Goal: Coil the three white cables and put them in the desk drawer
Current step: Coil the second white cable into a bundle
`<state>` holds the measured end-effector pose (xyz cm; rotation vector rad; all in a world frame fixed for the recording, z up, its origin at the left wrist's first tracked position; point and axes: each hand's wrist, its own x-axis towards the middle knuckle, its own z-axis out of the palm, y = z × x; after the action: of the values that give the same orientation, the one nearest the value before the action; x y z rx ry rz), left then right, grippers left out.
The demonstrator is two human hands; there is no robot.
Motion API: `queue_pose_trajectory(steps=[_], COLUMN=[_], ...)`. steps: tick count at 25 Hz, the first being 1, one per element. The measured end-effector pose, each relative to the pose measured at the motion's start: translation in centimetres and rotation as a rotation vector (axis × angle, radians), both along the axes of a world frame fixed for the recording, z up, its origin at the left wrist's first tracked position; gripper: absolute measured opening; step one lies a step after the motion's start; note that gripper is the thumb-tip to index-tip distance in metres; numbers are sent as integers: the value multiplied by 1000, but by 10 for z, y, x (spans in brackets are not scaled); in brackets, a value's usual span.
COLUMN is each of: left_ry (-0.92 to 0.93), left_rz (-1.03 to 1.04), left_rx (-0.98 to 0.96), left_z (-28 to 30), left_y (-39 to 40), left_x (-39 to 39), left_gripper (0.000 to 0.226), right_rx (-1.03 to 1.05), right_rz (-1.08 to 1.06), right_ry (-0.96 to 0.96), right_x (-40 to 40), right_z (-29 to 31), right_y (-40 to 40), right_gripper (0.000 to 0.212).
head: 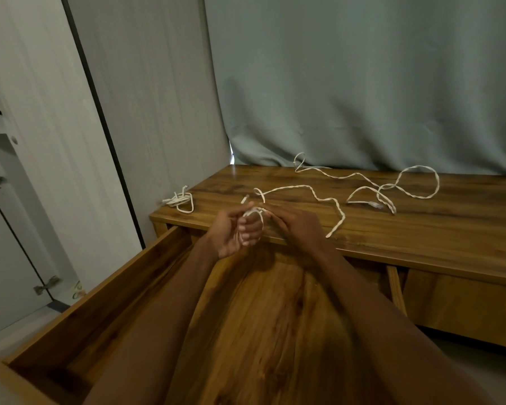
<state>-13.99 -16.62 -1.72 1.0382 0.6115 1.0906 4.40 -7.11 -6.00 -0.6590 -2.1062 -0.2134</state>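
My left hand (234,232) is curled with a few turns of a white braided cable (313,194) wound around its fingers. My right hand (295,226) pinches the same cable just beside those turns. The cable's free length snakes right across the wooden desk top (421,229) and ends near the front edge. A second white cable (392,185) lies loose in big loops at the back right of the desk. A third white cable (181,200) lies bunched at the desk's left corner. The open wooden drawer (105,296) is below my arms.
A grey-green curtain (362,97) hangs behind the desk. Pale cabinet panels with a dark edge strip (100,112) stand to the left. A closed drawer front (465,305) sits to the right of the open drawer.
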Motion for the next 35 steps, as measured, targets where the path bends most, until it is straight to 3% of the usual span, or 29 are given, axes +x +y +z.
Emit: queue_pose_trajectory(steps=[3, 5, 7, 9, 10, 12, 13, 15, 18, 21, 23, 26, 28, 32, 35], left_ry=[-347, -495, -560, -493, -362, 155, 426, 774, 1123, 1202, 1036, 467, 139, -264, -485], left_rz=[180, 394, 633, 809, 895, 1073, 1115, 1065, 868, 731, 518, 72, -45, 78, 497], left_rx=[130, 186, 176, 194, 218, 287, 321, 362, 436, 310, 160, 25, 42, 167, 232], left_z=[10, 14, 13, 10, 8, 2, -3, -11, -16, -13, -10, -6, -3, 8, 16], left_y=[-3, -3, 0, 6, 8, 10, 9, 5, -2, -6, -7, -8, -9, -12, -11], left_x=[10, 14, 15, 10, 5, -6, -10, -12, -7, -4, -8, -16, -19, -8, -6], left_gripper=[44, 39, 35, 34, 34, 36, 36, 41, 63, 81, 80, 69, 60, 44, 33], right_rx=[-48, -60, -49, 40, 88, 129, 121, 100, 102, 192, 193, 108, 34, 44, -11], right_rz=[-50, -16, 44, 107, 125, 148, 159, 184, 230, 128, 79, 39, 3, 17, 42], right_ry=[-107, -166, -240, -309, -319, -256, -208, -144, -124, -119, -104, -46, -37, -97, -201], right_x=[-10, -15, -22, -31, -32, -30, -27, -23, -18, -12, -6, 4, 6, -10, -21], right_z=[-4, -10, -13, -16, -15, -9, -4, 5, 11, 12, 9, 1, -1, -4, -12], right_y=[-5, -5, -6, -9, -12, -18, -22, -27, -32, -20, -9, -1, 0, -5, -9], right_gripper=[40, 50, 59, 51, 41, 25, 20, 13, 8, 29, 41, 47, 46, 44, 46])
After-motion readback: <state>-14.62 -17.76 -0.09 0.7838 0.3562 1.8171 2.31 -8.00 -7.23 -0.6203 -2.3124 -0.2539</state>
